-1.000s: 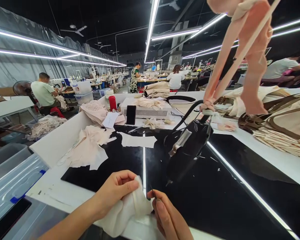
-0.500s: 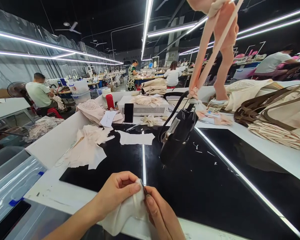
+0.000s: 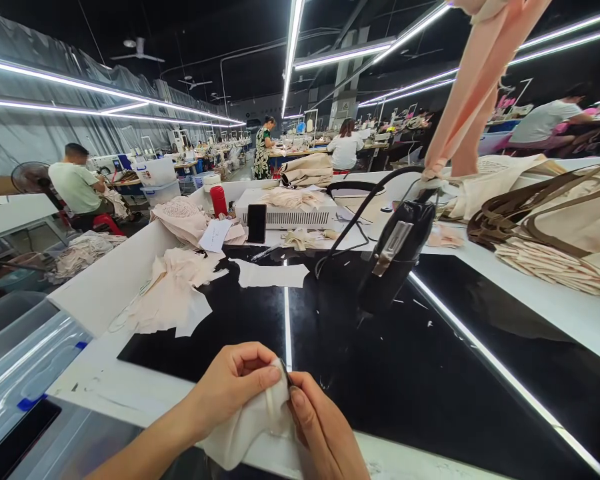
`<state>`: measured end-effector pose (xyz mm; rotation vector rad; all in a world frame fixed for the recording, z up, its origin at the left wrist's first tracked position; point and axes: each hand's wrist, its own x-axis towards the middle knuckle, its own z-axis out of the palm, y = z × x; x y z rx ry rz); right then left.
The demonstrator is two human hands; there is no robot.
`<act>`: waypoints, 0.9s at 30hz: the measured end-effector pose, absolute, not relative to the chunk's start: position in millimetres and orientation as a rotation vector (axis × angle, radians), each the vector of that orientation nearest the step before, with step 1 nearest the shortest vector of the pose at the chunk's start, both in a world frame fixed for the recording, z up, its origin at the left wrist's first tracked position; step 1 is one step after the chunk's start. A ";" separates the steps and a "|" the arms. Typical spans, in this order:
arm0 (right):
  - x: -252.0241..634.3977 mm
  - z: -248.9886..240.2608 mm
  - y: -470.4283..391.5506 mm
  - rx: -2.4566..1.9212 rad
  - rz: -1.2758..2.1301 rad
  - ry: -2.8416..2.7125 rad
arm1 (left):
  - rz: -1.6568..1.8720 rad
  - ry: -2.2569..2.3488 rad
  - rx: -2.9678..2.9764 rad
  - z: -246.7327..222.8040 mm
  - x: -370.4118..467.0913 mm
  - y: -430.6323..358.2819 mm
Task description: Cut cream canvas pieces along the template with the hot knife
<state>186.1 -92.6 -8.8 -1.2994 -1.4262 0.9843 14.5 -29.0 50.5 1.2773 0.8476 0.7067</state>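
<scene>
My left hand pinches a cream cloth piece between thumb and fingers at the table's near edge. The cloth hangs down below my fingers, with a seam or fold across it. Against the cloth's upper edge, my right hand is closed around a thin dark tool, perhaps snips. Only its narrow tip shows; the fingers cover the rest. Beyond the hands, a white cut piece lies flat on the glossy black table top.
A black device with a metal lever hangs from pink cloth strips over the table. Pale cloth pieces are heaped at left. A phone leans on a white box. Brown-strapped cloth is stacked at right. Co-workers sit farther off.
The hanging black device and its pink strips have swung to the right. Both hands, the cloth and the dark tool stay in nearly the same place.
</scene>
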 end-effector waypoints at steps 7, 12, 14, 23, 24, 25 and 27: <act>186.8 -8.3 -94.0 -1.296 1.024 -1.401 | 0.692 0.849 1.305 50.2 13.3 -29.2; 185.2 -6.1 -94.5 -1.314 1.057 -1.382 | 0.674 0.843 1.335 49.2 12.4 -28.3; 183.9 -5.2 -94.4 -1.299 1.063 -1.367 | 0.662 0.847 1.349 49.2 11.4 -28.6; 201.3 -4.3 -97.2 -1.351 0.949 -1.411 | 0.573 0.930 1.483 56.6 1.4 -28.9; 203.1 -4.4 -98.5 -1.355 0.941 -1.425 | 0.555 0.940 1.488 58.2 0.2 -28.8; 204.3 -4.2 -99.8 -1.357 0.939 -1.441 | 0.537 0.952 1.489 59.6 -0.7 -28.8; 205.2 -2.6 -101.9 -1.357 0.955 -1.485 | 0.507 0.970 1.495 61.6 -2.3 -28.7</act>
